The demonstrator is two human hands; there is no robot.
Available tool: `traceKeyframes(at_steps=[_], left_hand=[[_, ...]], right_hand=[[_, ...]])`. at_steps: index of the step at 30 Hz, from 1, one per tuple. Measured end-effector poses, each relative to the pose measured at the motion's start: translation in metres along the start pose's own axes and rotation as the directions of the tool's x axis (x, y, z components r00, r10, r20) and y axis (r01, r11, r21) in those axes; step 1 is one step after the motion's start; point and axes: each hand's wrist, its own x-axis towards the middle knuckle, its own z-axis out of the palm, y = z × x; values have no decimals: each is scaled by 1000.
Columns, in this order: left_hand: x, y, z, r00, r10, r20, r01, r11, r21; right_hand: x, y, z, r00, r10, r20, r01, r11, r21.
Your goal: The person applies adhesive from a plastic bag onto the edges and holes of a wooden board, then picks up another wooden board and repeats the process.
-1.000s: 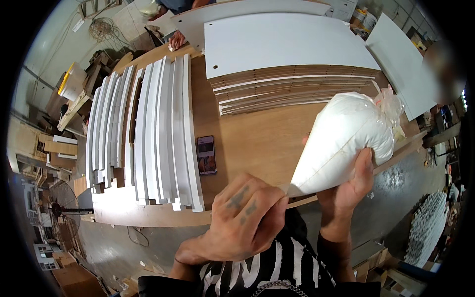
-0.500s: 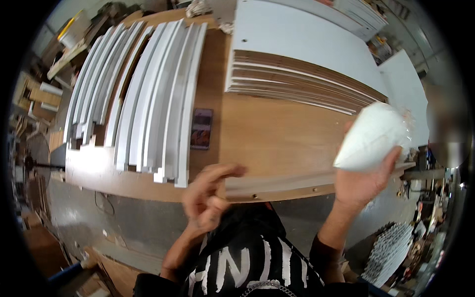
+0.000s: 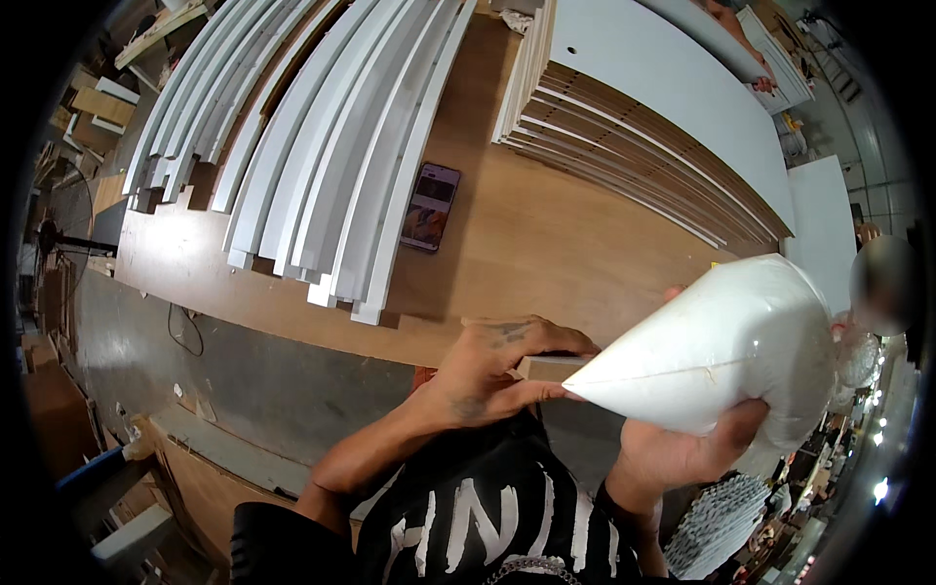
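My right hand (image 3: 682,453) is wrapped round a plump, cone-shaped plastic bag (image 3: 721,341) of white paste. The bag lies tilted, its narrow tip pointing left at my left hand (image 3: 497,366). Closed between the left thumb and fingers is a flat wooden strip (image 3: 551,369) with a bare brown end. The bag's tip is right by that end; whether they touch I cannot tell. The bag hides the rest of the strip. Ahead of my hands is the brown worktable (image 3: 546,253).
Long white strips (image 3: 341,146) lie side by side on the table's left. A phone (image 3: 429,208) rests beside them. White panels (image 3: 663,97) are stacked at the far right, where another person's hand (image 3: 763,80) shows. A bundle of grey-white pieces (image 3: 717,526) is low on the right.
My left hand has moved right and closed on the wooden strip. The bag has come nearer and leftward, its tip now beside the strip's end. The whole view has shifted and tilted.
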Motion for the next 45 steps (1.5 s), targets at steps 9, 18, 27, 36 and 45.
traceKeyframes(at_steps=[9, 18, 27, 36, 45], left_hand=[[-3, 4, -2, 998, 57, 2, -57, 998, 23], [-2, 2, -3, 996, 90, 6, -90, 996, 20], [-1, 3, -3, 1000, 11, 14, -12, 1000, 20], [3, 7, -3, 1000, -27, 7, 27, 999, 38], [6, 4, -1, 999, -36, 9, 35, 998, 51]], right_hand=[[-11, 9, -8, 981, -117, 154, 137, 982, -131], [-8, 5, 0, 985, -72, 159, 87, 992, -89], [0, -1, -5, 992, -53, 112, 58, 998, -39], [4, -3, -9, 996, -40, 85, 43, 999, -29], [-3, 1, -19, 997, 1, 78, 3, 999, -52]])
